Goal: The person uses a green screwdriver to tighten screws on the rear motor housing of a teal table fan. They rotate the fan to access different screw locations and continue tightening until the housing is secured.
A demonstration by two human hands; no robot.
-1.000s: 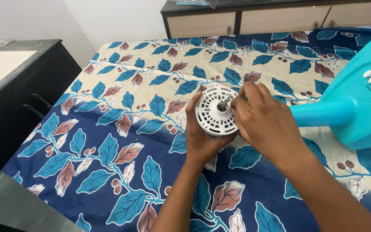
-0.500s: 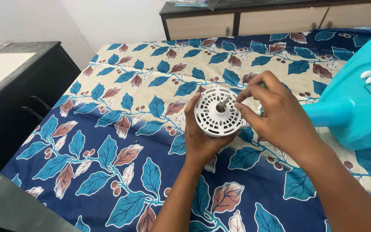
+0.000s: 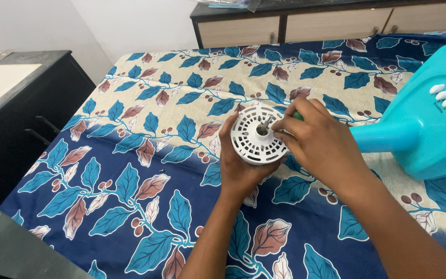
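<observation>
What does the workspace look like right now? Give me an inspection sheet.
Surface: table under a leaf-patterned blue and beige cloth.
Job's things: white vented round motor housing with a metal shaft at its centre; turquoise fan base with white buttons to the right.
Clutter: a tiny dark speck on the cloth.
Hands: left hand cups the housing from below; right hand pinches a green-handled tool at the housing's face.
Cables: nothing seen.
Surroundings: dark cabinet at left, drawer unit behind.

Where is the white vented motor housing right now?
In the head view, the white motor housing sits mid-frame, cupped in the left hand, with the right hand at its right edge and the turquoise fan body further right.
</observation>
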